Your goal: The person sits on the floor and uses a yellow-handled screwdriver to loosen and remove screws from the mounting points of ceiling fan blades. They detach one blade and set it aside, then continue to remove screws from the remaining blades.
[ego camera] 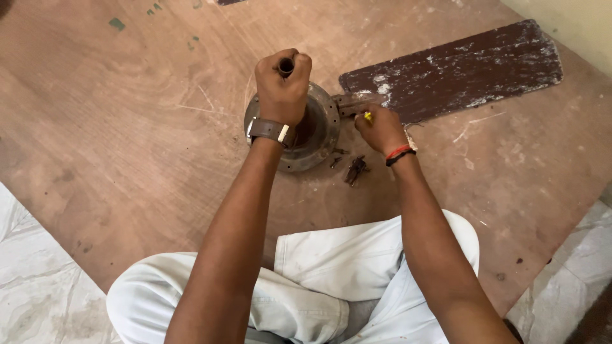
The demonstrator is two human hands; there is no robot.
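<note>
**A:** I'm looking down from the head camera. My left hand [282, 86] is wrapped tight around the upright rod [286, 65] that rises out of the middle of the fan motor housing [322, 130]. The housing sits flat on the plywood board [127, 127], just beyond my knees.

**B:** And the other hand?

**A:** My right hand [380, 129] is closed on a yellow-handled tool [368, 116], only its tip showing. It's pressed against the bracket [352, 103] where the dark fan blade [456, 69] meets the housing's right side. I can't see the working end; my fingers hide it.

**B:** What worries you?

**A:** I'd judge a slip the main risk. If the tool jumps off its fastener, my knuckles go into the bracket edge or the blade's flaking surface. Also, the blade sticks out well to the right of the housing, so any twist there could swing the whole motor if my left grip loosens.

**B:** Anything loose?

**A:** Small dark parts [354, 169] lie on the board just in front of the housing, near my right wrist. A shove could scatter them.
</note>
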